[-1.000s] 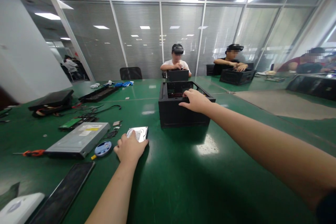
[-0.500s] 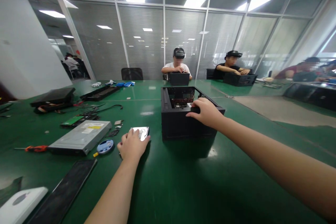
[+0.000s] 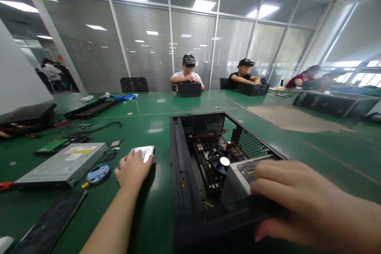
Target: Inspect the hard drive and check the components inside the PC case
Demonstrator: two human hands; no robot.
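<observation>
A black open computer case [image 3: 181, 190] stands close in front of me on the green table [image 3: 154, 214]. Inside it show a motherboard with a round fan [image 3: 222, 161] and a grey power supply [image 3: 244, 170]. My right hand [image 3: 300, 202] grips the case's near right rim, fingers over the top and thumb below. My left hand [image 3: 132, 168] lies over a silver hard drive [image 3: 145, 152] flat on the table to the case's left, fingers curled on it.
Left of my hand lie a grey optical drive [image 3: 59, 165], a blue round tool [image 3: 98, 174], a dark side panel [image 3: 47, 226], a green circuit board [image 3: 53, 145] and cables. Other people sit at black cases [image 3: 189, 89] across the table.
My right hand has pulled the case across the table toward me, from the middle to right in front. The left hand has stayed on the hard drive.
</observation>
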